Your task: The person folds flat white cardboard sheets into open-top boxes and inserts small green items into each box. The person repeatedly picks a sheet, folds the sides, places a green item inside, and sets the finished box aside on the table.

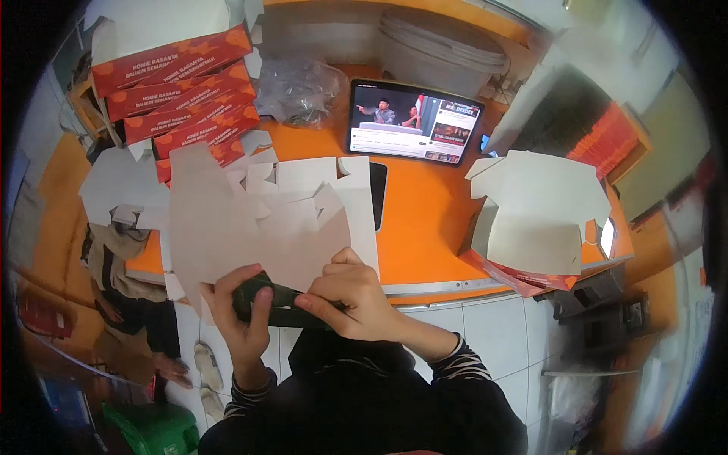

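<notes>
My left hand (pixel 241 303) is closed round a long dark green object (pixel 284 297), its thumb lying across the top. Its exact kind is hard to make out; the outline is somewhat like a stapler. With bent fingers, my right hand (pixel 353 296) pinches the object's right end. Both hands are in front of the orange table's near edge. Just beyond them lies an unfolded cardboard box (pixel 227 220), its pale inner side up, with cut flaps and tabs, on top of other white sheets.
Folded red-and-white boxes (pixel 182 83) are stacked at far left. A tablet (pixel 413 121) playing a video stands at the back beside a clear plastic bag (pixel 299 91). More open boxes (pixel 535 227) lie at right. Someone's foot (pixel 173 370) shows at lower left.
</notes>
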The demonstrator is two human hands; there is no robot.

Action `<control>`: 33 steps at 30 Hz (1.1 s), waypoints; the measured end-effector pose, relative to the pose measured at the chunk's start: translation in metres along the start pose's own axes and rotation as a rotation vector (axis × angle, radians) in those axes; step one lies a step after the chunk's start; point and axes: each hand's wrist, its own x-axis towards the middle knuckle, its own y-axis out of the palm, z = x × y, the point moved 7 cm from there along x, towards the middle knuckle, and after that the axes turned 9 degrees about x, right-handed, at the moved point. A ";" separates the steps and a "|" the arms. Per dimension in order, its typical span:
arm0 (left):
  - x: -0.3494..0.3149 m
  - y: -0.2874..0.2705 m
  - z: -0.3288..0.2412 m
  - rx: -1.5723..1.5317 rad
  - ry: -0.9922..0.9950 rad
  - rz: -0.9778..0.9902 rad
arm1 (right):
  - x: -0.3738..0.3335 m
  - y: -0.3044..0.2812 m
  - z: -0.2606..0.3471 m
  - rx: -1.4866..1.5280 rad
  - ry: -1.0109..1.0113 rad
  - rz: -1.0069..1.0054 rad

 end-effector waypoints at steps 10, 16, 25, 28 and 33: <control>-0.016 0.001 -0.002 -0.071 0.147 0.301 | 0.002 -0.001 0.026 -0.017 -0.275 0.018; -0.028 0.004 0.011 0.211 0.303 0.316 | 0.003 -0.007 0.044 -0.122 -0.352 0.090; -0.179 0.002 0.286 0.054 -0.682 0.100 | 0.011 -0.035 -0.004 -0.090 -0.283 -0.194; -0.242 -0.007 0.329 0.213 -0.901 0.364 | 0.018 -0.038 -0.032 0.041 -0.037 -0.158; -0.271 -0.010 0.339 0.289 -0.973 0.630 | 0.019 -0.036 -0.051 0.173 0.304 0.139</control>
